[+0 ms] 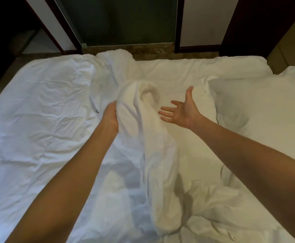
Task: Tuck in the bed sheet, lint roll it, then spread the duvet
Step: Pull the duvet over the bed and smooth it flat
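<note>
A white duvet lies crumpled over the bed, flat on the left and bunched into a raised ridge down the middle. My left hand grips that raised fold and holds it lifted off the bed. My right hand hovers just right of the fold, palm up, fingers spread and straight, holding nothing. To the right of the ridge a flatter white surface shows; I cannot tell whether it is the sheet or more duvet.
A white pillow lies at the right side of the bed. Beyond the far edge of the bed runs a strip of brown floor, then dark wooden door frames and a dark green panel.
</note>
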Motion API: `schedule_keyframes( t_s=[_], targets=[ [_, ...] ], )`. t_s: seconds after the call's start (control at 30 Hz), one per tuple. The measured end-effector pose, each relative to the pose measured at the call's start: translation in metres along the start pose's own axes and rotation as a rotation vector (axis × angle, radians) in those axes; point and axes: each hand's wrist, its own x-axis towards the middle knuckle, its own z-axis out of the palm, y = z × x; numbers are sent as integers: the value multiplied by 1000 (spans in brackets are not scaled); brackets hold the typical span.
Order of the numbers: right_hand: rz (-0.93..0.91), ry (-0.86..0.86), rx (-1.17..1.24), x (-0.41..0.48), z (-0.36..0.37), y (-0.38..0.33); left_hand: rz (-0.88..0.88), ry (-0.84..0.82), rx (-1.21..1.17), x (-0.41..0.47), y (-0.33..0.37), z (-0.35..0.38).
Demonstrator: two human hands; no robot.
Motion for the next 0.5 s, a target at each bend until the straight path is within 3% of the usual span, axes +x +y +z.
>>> schedule_keyframes(
  t_s=[0.1, 0.17, 0.23, 0.27, 0.33, 0.4, 0.47, 0.5],
  targets=[
    [78, -64, -96, 14, 36, 20, -283, -56, -15, -11, -36, -5],
    [85, 78, -349, 25, 44, 39, -449, -127, 46, -11, -48, -22],
    [26, 194, -507, 34, 42, 50, -440, -199, 325, 1, -45, -45],
    [-59, 207, -570, 35, 43, 55, -373, -206, 532, 10, -38, -53],
    [-321, 77, -850, 31, 53, 70, -74, 9, 820, 35, -16, -53],
    [-501, -178, -1194, 16, 69, 100, 339, 177, 721, 48, 9, -30],
    [-541, -379, -1489, 5, 72, 135, 496, -51, 769, 49, 21, 9],
    [-523, -422, -1583, 0, 70, 147, 472, -206, 1016, 54, 11, 23]
  ],
)
